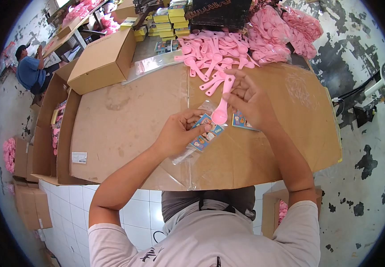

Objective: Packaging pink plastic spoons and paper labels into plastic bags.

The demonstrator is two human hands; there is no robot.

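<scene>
My right hand (251,101) pinches a pink plastic spoon (220,115) by the upper part of its handle, bowl pointing down. That bowl is over the upper end of a colourful printed card (199,142). Fingers and thumb of my left hand (179,128) are closed on the card and a clear plastic bag (182,156) around it. Whether the spoon is inside the bag's mouth I cannot tell. Partly under my right hand lies a second blue printed card (241,120). Beyond both hands spreads a heap of pink spoons (214,51).
The cardboard-covered table (126,129) carries a closed brown box (103,60) at the left. Stacks of yellow-edged cards (174,15) stand at the back, with bagged pink spoons (270,31) at back right. An open carton (54,151) adjoins the left edge. Another person (31,71) sits far left.
</scene>
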